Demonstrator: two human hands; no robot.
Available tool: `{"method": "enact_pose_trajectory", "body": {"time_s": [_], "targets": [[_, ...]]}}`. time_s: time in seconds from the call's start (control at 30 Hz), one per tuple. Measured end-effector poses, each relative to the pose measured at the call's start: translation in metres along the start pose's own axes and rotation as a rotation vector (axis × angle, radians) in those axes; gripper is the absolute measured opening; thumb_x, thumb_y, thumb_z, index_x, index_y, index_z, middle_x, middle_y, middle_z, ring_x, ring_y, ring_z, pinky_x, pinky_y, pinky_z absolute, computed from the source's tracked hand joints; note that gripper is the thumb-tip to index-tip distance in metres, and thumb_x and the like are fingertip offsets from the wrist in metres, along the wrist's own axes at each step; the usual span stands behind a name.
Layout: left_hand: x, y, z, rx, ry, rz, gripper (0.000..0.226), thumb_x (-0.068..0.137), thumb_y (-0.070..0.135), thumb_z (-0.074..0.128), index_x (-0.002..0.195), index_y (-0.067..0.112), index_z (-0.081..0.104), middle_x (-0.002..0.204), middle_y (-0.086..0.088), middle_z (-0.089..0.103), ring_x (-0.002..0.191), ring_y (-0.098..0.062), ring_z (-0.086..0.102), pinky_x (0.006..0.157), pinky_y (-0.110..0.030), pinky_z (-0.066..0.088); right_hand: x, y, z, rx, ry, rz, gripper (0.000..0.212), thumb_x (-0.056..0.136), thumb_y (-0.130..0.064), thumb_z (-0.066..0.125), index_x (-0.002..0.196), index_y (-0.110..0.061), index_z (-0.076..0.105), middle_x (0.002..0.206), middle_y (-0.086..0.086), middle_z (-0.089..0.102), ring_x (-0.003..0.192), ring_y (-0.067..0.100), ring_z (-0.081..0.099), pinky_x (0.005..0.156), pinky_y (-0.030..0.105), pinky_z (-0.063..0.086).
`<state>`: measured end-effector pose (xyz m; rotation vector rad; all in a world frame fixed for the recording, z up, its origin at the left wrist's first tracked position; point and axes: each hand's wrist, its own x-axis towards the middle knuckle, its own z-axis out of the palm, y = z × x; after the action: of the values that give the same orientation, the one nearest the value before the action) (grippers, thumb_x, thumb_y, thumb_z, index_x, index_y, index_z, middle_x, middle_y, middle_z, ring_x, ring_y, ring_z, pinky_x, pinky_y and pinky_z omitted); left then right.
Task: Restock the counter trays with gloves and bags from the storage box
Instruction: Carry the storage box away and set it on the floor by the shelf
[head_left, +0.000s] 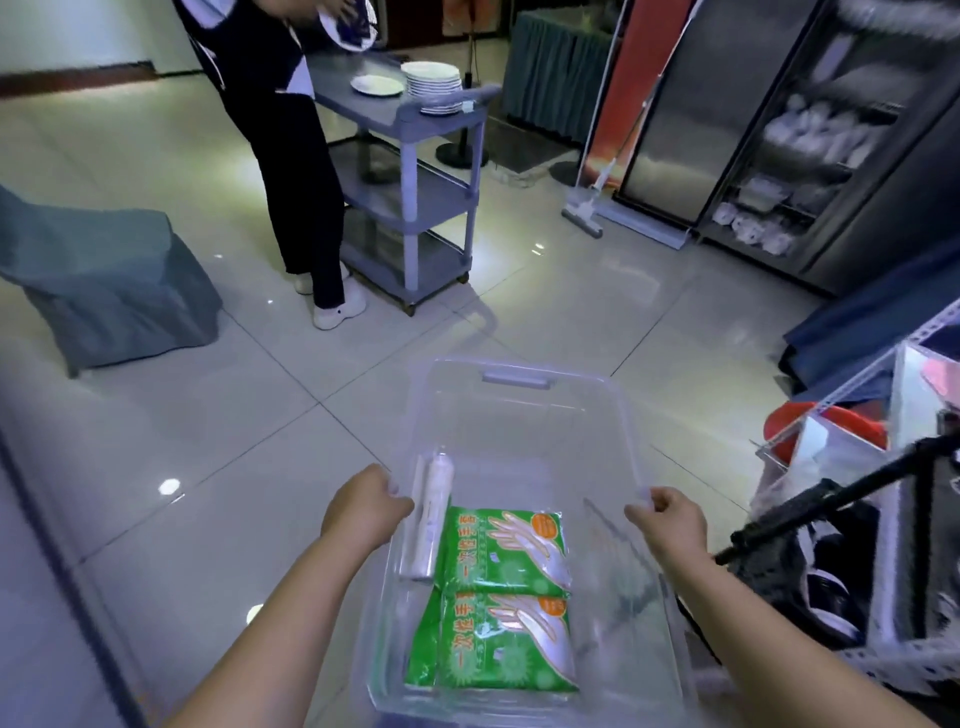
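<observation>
Glove packs (506, 551): two green packets are laid flat on the box floor, lower centre of frame, between and below the fingers.
Bag roll (431, 519): laid along the left wall, just beside the left fingers.
Storage box (517, 376): clear, gripped at both side rims.
Left hand (366, 506): fingers curled over left rim.
Right hand (667, 519): fingers clamped on right rim.

The left forearm (285, 613), left of the storage box (519, 410), and the right forearm (769, 623), right of it, are bare as far as they show. The left hand (363, 506) and right hand (670, 525) are bare as well.
</observation>
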<state>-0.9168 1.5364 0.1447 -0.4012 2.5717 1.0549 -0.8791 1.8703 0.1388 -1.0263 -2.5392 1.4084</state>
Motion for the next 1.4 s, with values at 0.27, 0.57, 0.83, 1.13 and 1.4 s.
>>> {"method": "enact_pose_trajectory", "body": {"time_s": [0.27,0.57,0.83,1.13,1.4], "targets": [[0.149,0.051,-0.052,0.062,0.031,0.088,0.014,0.074,0.021,0.059,0.074,0.017,0.046,0.081,0.0,0.058,0.072,-0.025,0.056,0.054,-0.025,0.034,0.083,-0.085,0.061,0.128,0.063,0.089,0.02,0.073,0.001,0.066,0.092,-0.002,0.062,0.081,0.011,0.062,0.069,0.023,0.053,0.066,0.027,0.04],[0.296,0.164,-0.019,0.118,-0.09,0.163,0.014,0.077,0.021,0.059,0.087,0.011,0.056,0.085,-0.006,0.062,0.079,-0.027,0.061,0.064,-0.027,0.043,0.238,-0.112,0.072,0.174,0.167,0.161,0.014,0.07,0.004,0.065,0.082,-0.003,0.064,0.066,0.007,0.058,0.053,0.016,0.046,0.05,0.025,0.037],[0.417,0.301,0.021,0.173,-0.131,0.218,0.015,0.077,0.022,0.061,0.075,0.014,0.048,0.072,-0.004,0.056,0.07,-0.028,0.061,0.06,-0.027,0.043,0.394,-0.149,0.047,0.141,0.231,0.173,0.016,0.072,0.002,0.064,0.088,-0.002,0.065,0.076,0.012,0.061,0.067,0.023,0.051,0.055,0.025,0.037],[0.528,0.442,0.083,0.275,-0.235,0.364,0.019,0.08,0.026,0.059,0.086,0.01,0.052,0.083,-0.01,0.063,0.073,-0.028,0.062,0.06,-0.027,0.041,0.524,-0.167,0.002,0.133,0.385,0.266,0.016,0.072,-0.001,0.065,0.082,-0.012,0.06,0.074,0.008,0.06,0.069,0.024,0.054,0.06,0.026,0.035],[0.639,0.582,0.155,0.348,-0.418,0.525,0.024,0.081,0.027,0.06,0.088,0.006,0.053,0.087,-0.014,0.065,0.075,-0.03,0.064,0.065,-0.03,0.046,0.627,-0.185,-0.039,0.121,0.544,0.425,0.012,0.072,-0.002,0.066,0.082,-0.005,0.063,0.076,0.011,0.061,0.069,0.024,0.053,0.064,0.027,0.036]]}}
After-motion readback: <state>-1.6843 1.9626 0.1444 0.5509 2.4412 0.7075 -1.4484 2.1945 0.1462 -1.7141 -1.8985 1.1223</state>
